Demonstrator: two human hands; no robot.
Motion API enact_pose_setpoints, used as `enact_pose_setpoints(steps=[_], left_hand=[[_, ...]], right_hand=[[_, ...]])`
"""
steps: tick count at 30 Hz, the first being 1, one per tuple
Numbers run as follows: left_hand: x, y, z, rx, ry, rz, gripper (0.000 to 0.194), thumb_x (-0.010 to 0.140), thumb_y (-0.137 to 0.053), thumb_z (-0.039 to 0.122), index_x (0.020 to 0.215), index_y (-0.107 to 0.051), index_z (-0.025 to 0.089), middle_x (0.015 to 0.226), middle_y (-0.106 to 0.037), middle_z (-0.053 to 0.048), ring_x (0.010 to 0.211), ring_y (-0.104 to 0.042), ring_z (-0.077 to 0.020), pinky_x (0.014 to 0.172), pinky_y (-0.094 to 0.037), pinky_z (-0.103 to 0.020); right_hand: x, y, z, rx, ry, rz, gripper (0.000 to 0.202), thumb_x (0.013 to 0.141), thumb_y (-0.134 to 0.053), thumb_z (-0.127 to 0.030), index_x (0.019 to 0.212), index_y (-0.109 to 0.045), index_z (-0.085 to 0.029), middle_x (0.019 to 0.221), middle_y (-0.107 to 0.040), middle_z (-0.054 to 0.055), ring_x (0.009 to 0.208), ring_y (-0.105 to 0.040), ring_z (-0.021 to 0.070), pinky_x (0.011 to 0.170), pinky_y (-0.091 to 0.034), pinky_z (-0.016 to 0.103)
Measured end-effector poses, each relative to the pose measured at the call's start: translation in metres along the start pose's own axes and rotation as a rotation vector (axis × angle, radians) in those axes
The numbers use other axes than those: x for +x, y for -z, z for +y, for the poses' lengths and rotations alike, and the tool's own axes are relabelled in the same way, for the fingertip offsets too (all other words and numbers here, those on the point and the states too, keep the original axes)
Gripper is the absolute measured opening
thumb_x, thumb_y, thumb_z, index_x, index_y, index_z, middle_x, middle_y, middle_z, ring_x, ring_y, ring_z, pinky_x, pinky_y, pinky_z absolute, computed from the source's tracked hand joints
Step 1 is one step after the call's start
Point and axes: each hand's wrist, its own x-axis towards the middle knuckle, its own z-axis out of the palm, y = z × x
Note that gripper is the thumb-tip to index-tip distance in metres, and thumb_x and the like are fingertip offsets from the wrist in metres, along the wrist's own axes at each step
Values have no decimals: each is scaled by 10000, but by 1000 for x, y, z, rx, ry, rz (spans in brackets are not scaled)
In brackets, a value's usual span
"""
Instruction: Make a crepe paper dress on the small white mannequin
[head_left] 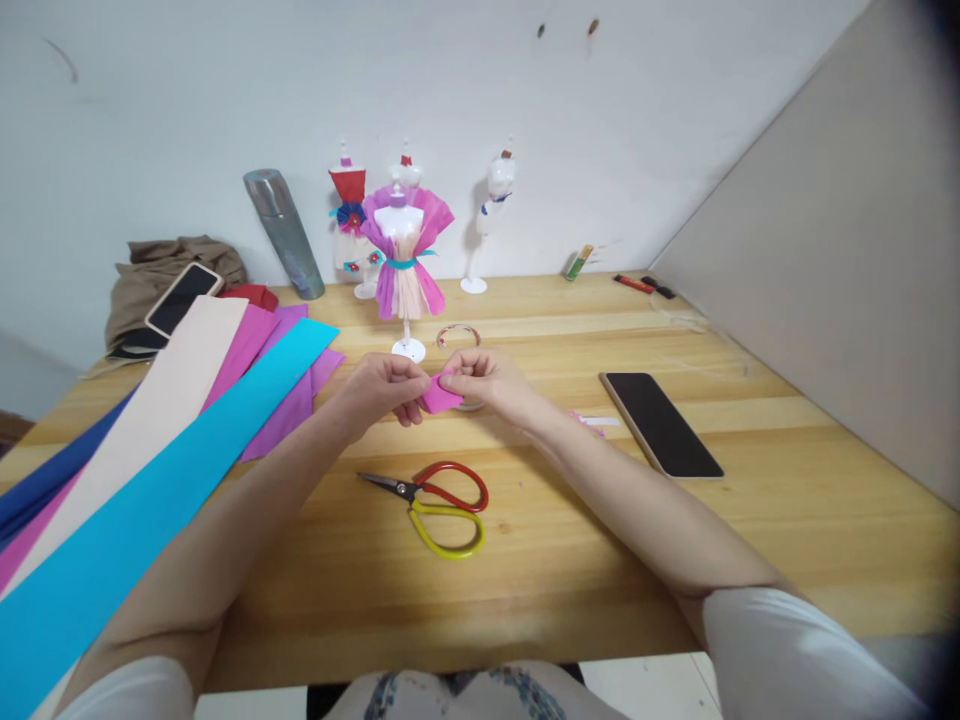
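Evidently, a wooden table [585,600] meets white wall [637,120].

Single head-worn view, facing forward and down over table [585,560].

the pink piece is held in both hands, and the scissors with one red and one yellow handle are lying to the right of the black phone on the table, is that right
Not quite: the head view shows the scissors lying to the left of the black phone, not to its right.
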Motion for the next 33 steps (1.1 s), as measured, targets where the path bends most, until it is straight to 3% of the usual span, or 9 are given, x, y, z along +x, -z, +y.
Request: enact_pose_setpoints(steps=[9, 13, 16, 18, 22, 29, 33], left_hand=[[0, -4, -2, 45, 3, -29, 314, 661, -870, 381, 656, -667, 143, 488, -647, -12, 416, -568, -93, 423, -446, -181], [1, -3, -3, -25, -29, 35, 373, 605, -904, 424, 648, -670, 136, 525, -679, -32, 428, -594, -103, 424, -462, -189], [1, -4, -3, -62, -48, 82, 380, 583, -907, 429, 653, -676, 135, 513, -677, -29, 429, -597, -103, 433, -467, -190], [1, -5, -2, -70, -53, 88, 366, 592, -893, 425, 659, -678, 137, 490, -664, -21, 423, -592, -103, 441, -474, -194], [1, -8, -1, -72, -60, 83, 378, 571, -898, 435, 650, -678, 138, 503, -671, -20, 423, -589, -99, 436, -469, -194], [0, -9, -1, -81, -4, 83, 439, 538, -929, 454, 740, -709, 132, 553, -705, -23, 490, -642, -114, 500, -523, -204], [1, -7, -5, -66, -15, 51, 397, 582, -911, 443, 692, -696, 128, 529, -685, -24, 464, -616, -102, 477, -493, -195]], right_hand=[[2, 4, 1, -21, 29, -38, 335, 631, -860, -423, 713, -655, -171, 630, -644, -17, 567, -523, 102, 553, -381, 237], [5, 11, 3, 17, 94, 34, 384, 697, -824, -522, 701, -641, -185, 650, -630, -9, 597, -540, 119, 579, -418, 254], [5, 10, 3, 44, 98, -41, 413, 748, -782, -589, 780, -669, -194, 716, -652, 7, 667, -602, 147, 611, -461, 269], [4, 8, 4, 35, 53, -74, 412, 694, -842, -553, 811, -673, -196, 689, -652, -4, 634, -602, 141, 591, -461, 266], [5, 5, 6, 51, 32, 24, 389, 591, -906, -454, 728, -646, -198, 634, -656, -28, 554, -572, 111, 549, -448, 250], [6, 3, 7, 37, 7, 23, 356, 592, -886, -430, 736, -661, -194, 555, -603, -50, 476, -489, 89, 494, -396, 238], [5, 4, 5, 17, 21, 21, 372, 591, -886, -456, 733, -660, -197, 579, -622, -42, 505, -511, 101, 534, -422, 255]])
